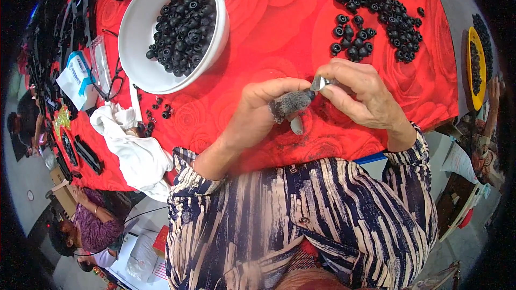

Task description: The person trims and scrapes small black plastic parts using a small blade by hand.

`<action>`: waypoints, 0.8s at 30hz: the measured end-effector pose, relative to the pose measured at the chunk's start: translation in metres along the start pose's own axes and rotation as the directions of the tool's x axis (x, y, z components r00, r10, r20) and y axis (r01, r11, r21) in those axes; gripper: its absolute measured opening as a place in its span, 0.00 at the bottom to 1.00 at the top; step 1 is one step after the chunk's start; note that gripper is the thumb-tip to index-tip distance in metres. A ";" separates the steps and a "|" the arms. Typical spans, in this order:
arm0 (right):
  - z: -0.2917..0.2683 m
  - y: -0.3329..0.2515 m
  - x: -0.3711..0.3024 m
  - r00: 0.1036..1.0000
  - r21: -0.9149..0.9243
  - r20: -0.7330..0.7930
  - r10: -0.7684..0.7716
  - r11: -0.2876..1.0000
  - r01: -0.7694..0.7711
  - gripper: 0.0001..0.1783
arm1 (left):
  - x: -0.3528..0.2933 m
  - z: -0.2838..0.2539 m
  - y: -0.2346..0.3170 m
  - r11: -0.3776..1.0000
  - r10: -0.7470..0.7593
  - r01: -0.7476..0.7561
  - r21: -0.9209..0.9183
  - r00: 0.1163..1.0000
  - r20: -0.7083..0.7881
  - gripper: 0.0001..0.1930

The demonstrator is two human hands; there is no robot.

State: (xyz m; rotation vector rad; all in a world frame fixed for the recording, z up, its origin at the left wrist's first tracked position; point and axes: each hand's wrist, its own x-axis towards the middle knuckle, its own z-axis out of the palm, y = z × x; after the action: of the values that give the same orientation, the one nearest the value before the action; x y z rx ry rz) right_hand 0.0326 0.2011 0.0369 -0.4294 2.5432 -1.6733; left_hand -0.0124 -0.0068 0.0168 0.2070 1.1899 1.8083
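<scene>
My left hand (258, 104) is closed in front of my chest, its thumb stretched along the top. A fuzzy dark grey piece (290, 106), which looks like a cloth finger cover, sits at its fingers. At the thumb tip it pinches a small black part (312, 95), mostly hidden. My right hand (360, 91) grips a small shiny metal blade (319, 82) between thumb and forefinger. The blade's edge meets the black part, or lies very close to it. Dark crumbs are scattered on the red cloth below my hands.
A white bowl (219, 27) of black knob-shaped parts stands at far left. More such parts (352, 37) lie loose at far right. Left are a white cloth (131, 150), glasses (114, 83) and a blue-white packet (78, 80). Other people sit left and right, near a yellow tray (473, 102).
</scene>
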 end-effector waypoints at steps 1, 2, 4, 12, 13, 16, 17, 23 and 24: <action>0.000 0.000 0.000 1.000 -0.004 0.002 0.005 1.000 -0.005 0.08 | 0.000 0.000 0.000 1.000 -0.004 0.004 0.005 1.000 0.008 0.12; 0.000 0.000 0.000 1.000 -0.004 0.002 0.006 1.000 -0.006 0.08 | 0.000 0.000 0.000 1.000 -0.007 0.007 0.010 1.000 0.017 0.12; -0.001 0.000 0.000 1.000 -0.006 0.020 0.012 1.000 -0.012 0.08 | 0.000 0.001 0.002 1.000 -0.014 0.014 0.014 1.000 0.007 0.12; -0.002 0.001 0.000 1.000 0.006 0.027 -0.012 1.000 0.012 0.07 | 0.000 0.001 0.000 0.999 -0.045 0.046 -0.012 0.999 0.009 0.12; -0.003 0.001 0.000 0.999 0.025 0.039 -0.020 1.000 0.019 0.07 | 0.000 0.001 0.000 0.998 -0.049 0.049 -0.041 0.999 0.009 0.12; -0.003 -0.001 0.000 0.999 0.005 0.040 -0.001 1.000 0.001 0.07 | 0.000 -0.001 -0.001 0.997 -0.045 0.045 -0.056 0.999 0.008 0.12; -0.002 0.000 0.000 0.999 0.005 0.041 -0.001 1.000 0.001 0.07 | 0.000 -0.001 -0.002 0.998 -0.038 0.038 -0.042 0.999 0.008 0.12; -0.001 0.000 0.000 1.000 0.013 0.025 -0.013 1.000 0.013 0.07 | 0.000 -0.003 -0.004 0.995 -0.025 0.028 -0.092 0.999 0.033 0.13; -0.001 0.000 0.000 1.000 0.003 0.017 -0.006 1.000 0.006 0.07 | 0.000 -0.003 -0.003 0.995 -0.026 0.028 -0.091 0.999 0.033 0.13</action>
State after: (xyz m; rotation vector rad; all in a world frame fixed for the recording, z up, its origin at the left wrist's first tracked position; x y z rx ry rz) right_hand 0.0321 0.2015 0.0376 -0.4492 2.5296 -1.6682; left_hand -0.0119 -0.0082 0.0128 0.1654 1.0800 1.8250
